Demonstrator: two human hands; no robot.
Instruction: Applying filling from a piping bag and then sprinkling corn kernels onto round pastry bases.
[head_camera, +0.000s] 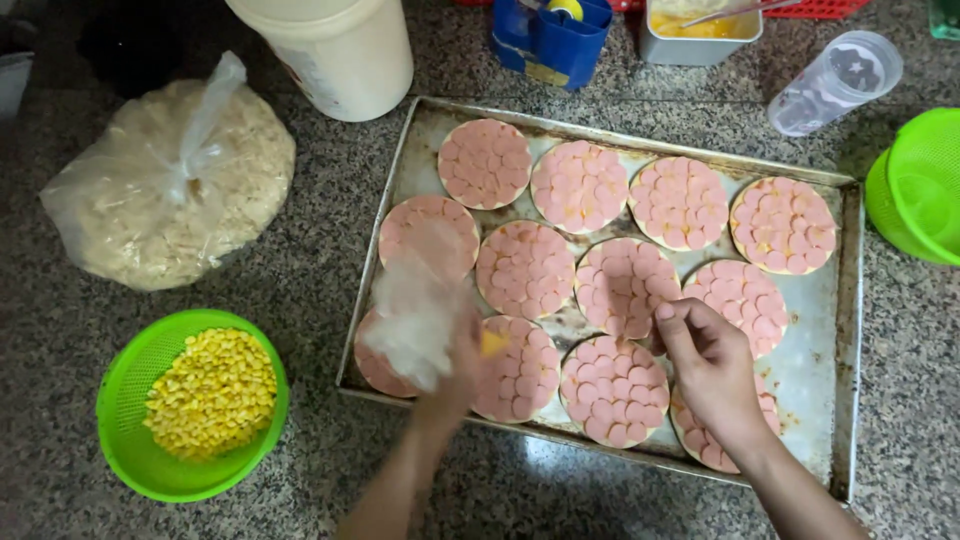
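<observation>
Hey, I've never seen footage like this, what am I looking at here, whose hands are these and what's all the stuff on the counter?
This is one picture from a camera worn on a person's head, looking down at their own two bare hands over a speckled stone counter. A metal baking tray holds round flat bases covered with pink sausage slices. The right hand rests on the bases near the tray's front edge. The left hand is blurred by motion; it seems to hold a thin clear plastic bag, with something yellow at the fingers. To the left sit a green colander of corn kernels and a knotted bag of pale shreds. Behind the tray stand a white bucket and a blue container.
</observation>
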